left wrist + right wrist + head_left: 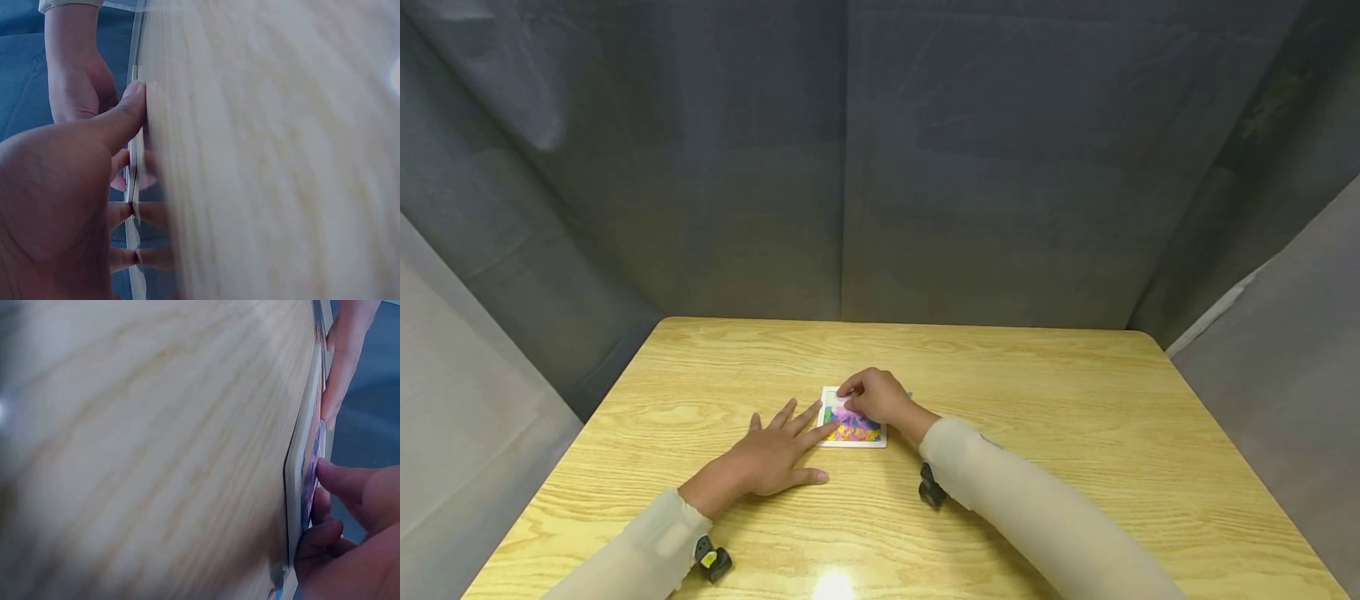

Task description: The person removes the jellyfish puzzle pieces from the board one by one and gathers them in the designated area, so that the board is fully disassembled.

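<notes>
A small flat picture board (850, 444) with a white border and a bright pink, yellow, blue and green picture lies on the table. My left hand (771, 458) is spread beside it, its fingertips reaching over the board's left edge and onto the picture. From the right, my right hand (880, 396) bends over the board's upper part, thumb and fingers curled down at the picture. In the right wrist view, the right thumb (337, 478) touches the board's face; I cannot tell whether anything sits between these fingertips.
A small blue-green bit (910, 394) shows just behind the right hand. The wood-grain table (1037, 375) has rounded far corners, with a dark curtain (985, 167) hanging behind it. Pale panels (1285, 333) stand at both sides.
</notes>
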The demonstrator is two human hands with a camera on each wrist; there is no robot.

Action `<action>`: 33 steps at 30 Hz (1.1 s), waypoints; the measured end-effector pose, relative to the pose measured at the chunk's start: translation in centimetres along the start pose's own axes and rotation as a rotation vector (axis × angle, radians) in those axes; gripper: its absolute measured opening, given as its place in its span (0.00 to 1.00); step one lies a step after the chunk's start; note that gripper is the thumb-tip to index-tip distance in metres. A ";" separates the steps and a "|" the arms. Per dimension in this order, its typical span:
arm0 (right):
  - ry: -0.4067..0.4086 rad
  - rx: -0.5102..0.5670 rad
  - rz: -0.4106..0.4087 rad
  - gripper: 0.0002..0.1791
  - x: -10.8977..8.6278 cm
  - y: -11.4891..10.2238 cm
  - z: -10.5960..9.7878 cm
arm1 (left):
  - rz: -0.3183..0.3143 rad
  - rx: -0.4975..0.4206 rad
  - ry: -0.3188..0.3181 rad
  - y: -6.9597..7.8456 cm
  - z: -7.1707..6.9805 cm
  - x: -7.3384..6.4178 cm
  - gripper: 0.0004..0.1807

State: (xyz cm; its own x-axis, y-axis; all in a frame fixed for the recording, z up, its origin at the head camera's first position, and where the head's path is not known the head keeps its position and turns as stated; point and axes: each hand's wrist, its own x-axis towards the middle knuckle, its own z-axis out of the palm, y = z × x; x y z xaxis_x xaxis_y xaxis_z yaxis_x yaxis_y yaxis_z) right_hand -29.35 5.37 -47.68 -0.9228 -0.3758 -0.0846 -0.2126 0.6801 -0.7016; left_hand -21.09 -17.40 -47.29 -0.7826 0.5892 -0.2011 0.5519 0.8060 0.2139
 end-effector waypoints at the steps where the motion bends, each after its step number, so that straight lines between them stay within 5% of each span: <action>1: -0.004 -0.009 -0.001 0.09 0.0 0.0 0.0 | -0.001 -0.001 -0.002 0.0 0.0 0.0 0.45; 16: -0.092 -0.151 -0.015 0.05 0.5 -1.3 -0.3 | 0.000 0.000 -0.006 0.0 -0.2 -0.1 0.44; 23: -0.071 -0.214 -0.019 0.06 0.3 -1.6 -0.3 | 0.009 0.001 -0.004 0.0 -0.2 -0.2 0.44; 33: -0.041 -0.165 -0.039 0.11 -0.1 -1.4 -0.1 | 0.015 0.000 -0.004 0.0 -0.3 -0.3 0.44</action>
State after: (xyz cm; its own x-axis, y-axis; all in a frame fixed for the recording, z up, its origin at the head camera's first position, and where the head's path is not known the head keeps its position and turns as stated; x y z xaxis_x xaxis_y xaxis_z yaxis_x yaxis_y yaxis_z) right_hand -28.97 4.52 -46.67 -0.8997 -0.4269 -0.0914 -0.3006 0.7575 -0.5795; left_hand -20.91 -17.57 -46.89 -0.7727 0.6018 -0.2017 0.5639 0.7968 0.2171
